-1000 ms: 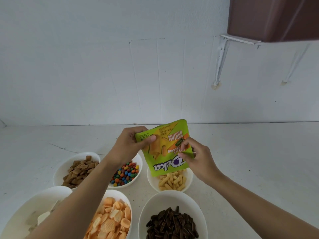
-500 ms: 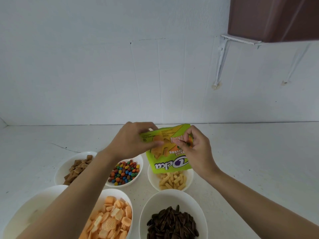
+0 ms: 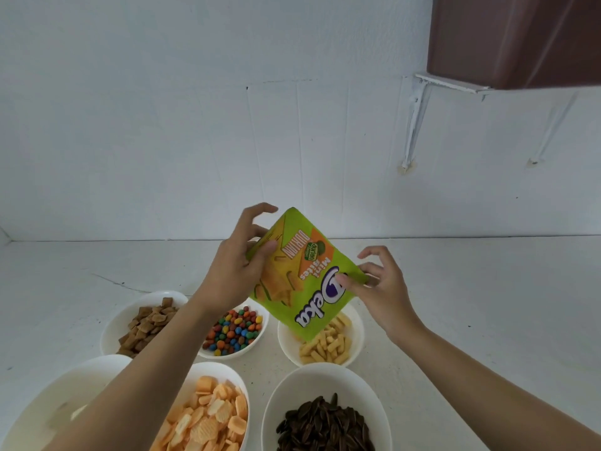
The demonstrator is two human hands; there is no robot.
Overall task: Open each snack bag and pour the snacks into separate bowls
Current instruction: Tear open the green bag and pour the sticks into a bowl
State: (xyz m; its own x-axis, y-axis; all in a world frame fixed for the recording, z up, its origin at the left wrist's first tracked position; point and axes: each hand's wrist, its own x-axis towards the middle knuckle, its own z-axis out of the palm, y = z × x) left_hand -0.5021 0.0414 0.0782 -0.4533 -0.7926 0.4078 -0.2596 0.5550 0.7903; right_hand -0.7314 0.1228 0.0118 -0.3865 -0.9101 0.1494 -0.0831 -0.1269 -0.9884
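A brown cabinet [image 3: 520,37] hangs high above and right of the grip, with a white bracket [image 3: 415,125] slanting down the white wall [image 3: 162,125] beneath it. The white countertop [image 3: 487,288] spreads below and around the grip, with a thin crack [image 3: 113,283] off to its left.

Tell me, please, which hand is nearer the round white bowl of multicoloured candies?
Left. The left hand grips the green snack bag just above the candy bowl; the right hand pinches the bag's other edge, over the white bowl of pale sticks.
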